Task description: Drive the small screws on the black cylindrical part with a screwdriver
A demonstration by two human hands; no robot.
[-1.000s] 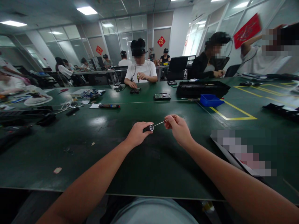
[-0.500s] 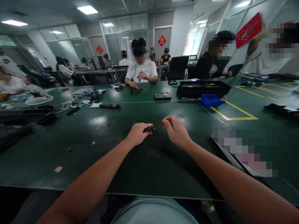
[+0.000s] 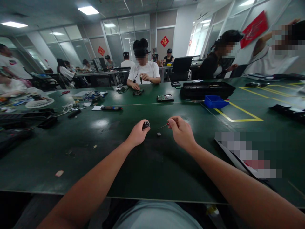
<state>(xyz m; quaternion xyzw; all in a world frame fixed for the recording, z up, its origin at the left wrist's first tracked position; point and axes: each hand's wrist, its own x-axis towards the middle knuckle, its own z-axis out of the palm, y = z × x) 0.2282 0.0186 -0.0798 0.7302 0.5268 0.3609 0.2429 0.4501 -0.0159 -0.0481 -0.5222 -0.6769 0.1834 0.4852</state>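
My left hand [image 3: 137, 133] is closed round a short black cylinder [image 3: 146, 125], whose round, pale-rimmed end faces right. In my right hand [image 3: 181, 130] is a thin screwdriver [image 3: 164, 126], gripped by its reddish-brown handle, its metal shaft pointing left and slightly down. On the green table [image 3: 152, 171], between my hands, lies a small silvery round part [image 3: 159, 134], apart from both the cylinder and the screwdriver tip. Its details are too small to make out.
Further back sit a hard drive [image 3: 165, 98], a long black casing [image 3: 207, 89] and a blue bin [image 3: 216, 101]. A pen-like tool [image 3: 111, 108] lies left. A blurred sheet [image 3: 245, 156] is beside my right forearm. A co-worker [image 3: 143, 71] sits opposite.
The small silvery part has come away from the cylinder's end onto the table. My left hand has moved slightly left and up with the cylinder; the screwdriver has drawn back slightly right.
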